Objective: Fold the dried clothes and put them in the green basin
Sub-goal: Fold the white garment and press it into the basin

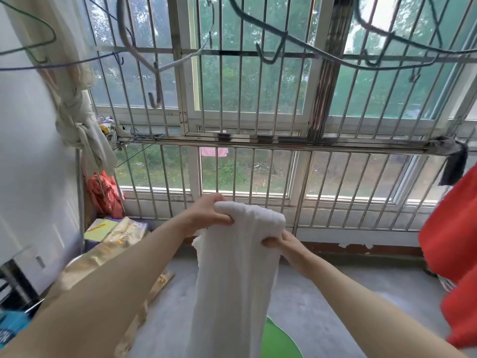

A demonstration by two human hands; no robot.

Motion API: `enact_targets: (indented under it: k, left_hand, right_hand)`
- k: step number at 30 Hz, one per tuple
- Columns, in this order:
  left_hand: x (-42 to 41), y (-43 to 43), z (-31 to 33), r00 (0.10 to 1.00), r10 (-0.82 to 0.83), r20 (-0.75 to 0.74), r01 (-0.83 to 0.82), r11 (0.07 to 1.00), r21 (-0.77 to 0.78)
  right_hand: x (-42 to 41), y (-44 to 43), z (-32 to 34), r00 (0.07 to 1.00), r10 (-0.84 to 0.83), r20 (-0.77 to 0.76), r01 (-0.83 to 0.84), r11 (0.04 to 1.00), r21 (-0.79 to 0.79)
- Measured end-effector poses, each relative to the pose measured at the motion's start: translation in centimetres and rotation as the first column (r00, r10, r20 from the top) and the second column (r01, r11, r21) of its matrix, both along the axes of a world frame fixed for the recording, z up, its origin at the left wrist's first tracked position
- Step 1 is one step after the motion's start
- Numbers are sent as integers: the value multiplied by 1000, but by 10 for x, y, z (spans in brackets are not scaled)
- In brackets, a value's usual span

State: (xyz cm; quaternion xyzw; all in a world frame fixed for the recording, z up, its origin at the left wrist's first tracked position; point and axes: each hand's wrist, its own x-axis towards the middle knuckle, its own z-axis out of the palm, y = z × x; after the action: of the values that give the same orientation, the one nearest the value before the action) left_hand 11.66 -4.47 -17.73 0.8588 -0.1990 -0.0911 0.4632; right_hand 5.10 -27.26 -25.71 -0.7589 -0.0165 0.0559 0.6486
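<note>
White cloth (pixel 232 280) hangs in front of the person, held up in the air at its top, where it is doubled over into a rounded fold. Its long axis runs straight down from the hands toward the bottom of the view, and the lower end is cut off by the frame edge, so I cannot tell how far it reaches.

The left hand (pixel 209 213) grips the top fold on the left side, fingers curled over the fabric. The right hand (pixel 281 244) pinches the right edge a little lower and closer to the body, so the top of the cloth slopes down toward the right.

The green basin (pixel 281 342) shows only as a curved green patch on the floor (pixel 322 293), directly below the hands and just right of the hanging cloth, partly hidden behind it. That puts it on the right hand's side.

By my judgement the cloth is mid-fold, too long to drop in as it hangs; another fold across its length looks needed before lowering it straight down. A red garment (pixel 454 241) hangs at the right, well apart.
</note>
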Motion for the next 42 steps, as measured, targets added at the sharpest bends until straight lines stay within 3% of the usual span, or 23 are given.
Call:
enact_targets:
  k: [6, 10, 12, 16, 25, 29, 32, 35, 38, 42]
  left_hand:
    - [-4, 14, -7, 979, -11, -205, -62, 936, -347]
    - [-6, 11, -15, 959, 42, -282, -173, 872, -457]
    - [-7, 7, -17, 932, 105, -346, -270, 839, -473]
    - [-9, 6, -26, 906, 181, -383, -366, 791, -491]
    - [-31, 29, -94, 865, -176, -470, -134, 821, -555]
    - [-46, 25, -102, 835, -346, -427, -2, 775, -632]
    - [-55, 20, -97, 826, -376, -419, 30, 773, -634]
    - [-55, 14, -95, 831, -324, -452, -29, 787, -617]
    - [-50, 9, -102, 863, -152, -481, -172, 808, -564]
    - [-45, -1, -120, 867, 8, -498, -300, 807, -509]
  right_hand:
    - [-4, 2, -1, 998, 62, -6, -59, 974, 217]
    - [-16, 8, 6, 979, 196, -63, -190, 978, 89]
    - [-20, 15, 6, 988, 135, -70, -130, 988, 80]
    - [-23, 27, 1, 990, -6, -139, 41, 966, 255]
    - [-30, 28, -5, 902, -255, -348, 348, 907, 238]
    - [-31, 23, 0, 877, -224, -425, 369, 881, 296]
    - [-31, 21, 4, 857, -141, -496, 354, 861, 366]
    - [-32, 22, 4, 857, -100, -506, 357, 822, 443]
    - [-36, 21, 1, 876, -39, -481, 329, 777, 536]
    - [-46, 10, -18, 834, -75, -546, 385, 788, 480]
